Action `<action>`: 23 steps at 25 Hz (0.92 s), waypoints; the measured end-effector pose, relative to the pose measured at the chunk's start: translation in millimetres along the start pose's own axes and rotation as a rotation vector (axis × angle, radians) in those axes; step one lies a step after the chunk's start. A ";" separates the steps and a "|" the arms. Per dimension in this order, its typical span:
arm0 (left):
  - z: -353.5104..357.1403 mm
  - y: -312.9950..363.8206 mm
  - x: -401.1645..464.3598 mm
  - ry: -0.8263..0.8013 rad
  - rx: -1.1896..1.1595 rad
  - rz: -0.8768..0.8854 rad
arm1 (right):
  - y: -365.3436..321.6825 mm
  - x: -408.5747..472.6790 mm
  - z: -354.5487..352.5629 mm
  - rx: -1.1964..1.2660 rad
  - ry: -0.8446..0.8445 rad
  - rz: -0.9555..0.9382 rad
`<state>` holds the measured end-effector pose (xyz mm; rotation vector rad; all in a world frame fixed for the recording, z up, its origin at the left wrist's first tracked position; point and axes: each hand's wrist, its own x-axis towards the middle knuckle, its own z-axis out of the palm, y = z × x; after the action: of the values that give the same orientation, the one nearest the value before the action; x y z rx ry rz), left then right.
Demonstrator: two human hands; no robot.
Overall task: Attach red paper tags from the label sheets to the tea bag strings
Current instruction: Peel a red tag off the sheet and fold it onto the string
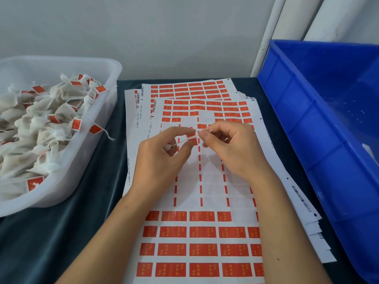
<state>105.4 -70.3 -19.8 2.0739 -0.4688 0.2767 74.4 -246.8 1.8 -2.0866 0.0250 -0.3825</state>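
The fingers of the left hand curl in and pinch a small red tag between thumb and forefinger, just above the top label sheet. The fingers of the right hand meet them from the other side, thumb and forefinger pinched on a thin white string right at the tag's edge, so the two hands nearly touch at their tips. The string also runs down and to the left from the tag, across the left palm, to a small white bundle tucked under the curled left fingers; it may be the tea bag, but too little shows to be sure.

Below the hands, the top sheet has a wide stripped patch in its middle, with only thin red strips left between the blank columns; full rows of red labels remain at its near end and its far end. More label sheets lie fanned out under it on a dark tabletop. On the left stands a translucent white tub heaped with tea bags, many already bearing red tags. On the right stands a blue crate. Behind is a pale wall, with a white pipe running up beside the crate.
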 end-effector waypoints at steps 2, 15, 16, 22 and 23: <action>0.4 0.9 -0.4 -0.006 0.002 -0.003 | 0.0 -0.1 -0.7 0.003 0.003 -0.003; -1.9 3.0 0.8 -0.006 -0.132 -0.084 | -0.7 -0.6 -0.7 0.007 -0.006 -0.017; -1.9 3.2 0.8 -0.011 -0.131 -0.086 | -1.0 -0.6 -0.7 0.012 -0.002 -0.018; -4.3 3.8 2.9 -0.085 -0.177 -0.137 | -0.4 -0.7 -1.1 0.008 0.014 -0.012; -5.3 3.2 4.2 -0.108 -0.198 -0.151 | -0.1 -0.4 -1.1 0.013 0.010 -0.008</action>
<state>107.8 -68.2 -13.0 1.9240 -0.3858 0.0271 73.7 -247.7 2.3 -2.0722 0.0205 -0.3970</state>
